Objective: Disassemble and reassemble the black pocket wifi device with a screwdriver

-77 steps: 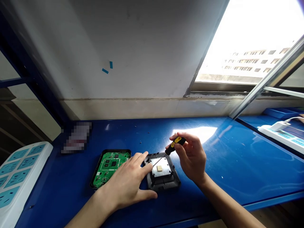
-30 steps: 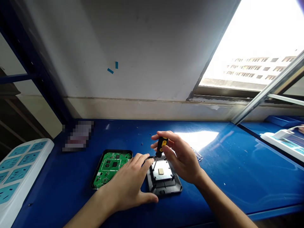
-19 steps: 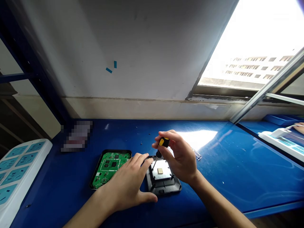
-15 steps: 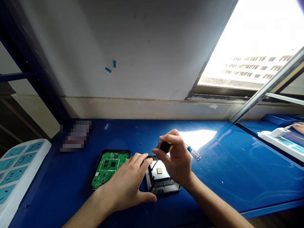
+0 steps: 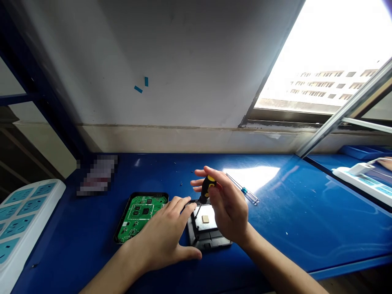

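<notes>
A yellow-and-black screwdriver [image 5: 207,189] leans against the palm and thumb of my right hand [image 5: 230,206], whose other fingers are stretched past its handle. Its thin shaft slants down to the left edge of a silver metal plate [image 5: 200,223]. That plate, with a small beige square pad [image 5: 205,219] on it, sits in a black plastic cover [image 5: 211,241]. My left hand [image 5: 170,228] lies spread, fingertips at the cover's back left corner and thumb stretched out near its front. Left of it, a green circuit board [image 5: 134,216] rests in a black housing [image 5: 119,228], partly behind my left hand.
Another screwdriver with a clear blue handle [image 5: 249,195] lies behind my right hand. White power strips [image 5: 55,196] stand at the left and right. Tiny dark screws [image 5: 181,184] lie on the blue table [image 5: 281,241]. A pixelated item [image 5: 98,175] lies back left. Another person's hand [image 5: 386,163] shows far right.
My right hand's fingers have uncurled from the screwdriver handle, which now shows more and stands more upright. My left hand and the cover have stayed in place.
</notes>
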The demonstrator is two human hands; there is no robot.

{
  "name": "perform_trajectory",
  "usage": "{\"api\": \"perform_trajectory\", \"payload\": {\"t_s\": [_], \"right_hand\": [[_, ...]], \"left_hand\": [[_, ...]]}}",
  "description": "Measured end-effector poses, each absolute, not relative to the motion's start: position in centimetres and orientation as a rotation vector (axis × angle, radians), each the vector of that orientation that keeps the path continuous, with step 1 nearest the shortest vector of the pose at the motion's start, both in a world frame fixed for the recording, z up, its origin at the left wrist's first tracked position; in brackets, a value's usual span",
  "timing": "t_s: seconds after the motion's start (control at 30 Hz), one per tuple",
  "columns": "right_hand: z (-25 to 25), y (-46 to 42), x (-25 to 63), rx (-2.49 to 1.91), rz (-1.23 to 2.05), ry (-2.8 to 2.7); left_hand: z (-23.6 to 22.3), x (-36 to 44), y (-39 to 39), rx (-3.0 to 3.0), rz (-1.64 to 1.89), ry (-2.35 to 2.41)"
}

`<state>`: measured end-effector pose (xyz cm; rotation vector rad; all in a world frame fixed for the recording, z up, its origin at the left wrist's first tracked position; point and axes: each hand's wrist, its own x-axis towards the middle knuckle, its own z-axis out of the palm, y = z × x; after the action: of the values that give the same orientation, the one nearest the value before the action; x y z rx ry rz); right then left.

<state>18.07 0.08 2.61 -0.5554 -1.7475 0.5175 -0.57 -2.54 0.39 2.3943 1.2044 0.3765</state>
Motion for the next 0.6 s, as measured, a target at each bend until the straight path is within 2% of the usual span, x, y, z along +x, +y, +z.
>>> {"api": "perform_trajectory", "payload": {"t_s": [0.23,0.47,0.6], "right_hand": [[2.47,0.69,18.16,-0.611,0.279,-1.729],[2.37,0.11,18.28,-0.516,0.548,-1.759],[2.64,-0.16,18.30,-0.530,0.593,-1.744]], "left_hand": [[1.06,-0.50,-2.62,2.368,0.329,1.227],[0.68,-0.38,-2.52,2.404,0.338,1.221],[0.53,-0.43,-2.51,2.410,0.340,1.224]]}}
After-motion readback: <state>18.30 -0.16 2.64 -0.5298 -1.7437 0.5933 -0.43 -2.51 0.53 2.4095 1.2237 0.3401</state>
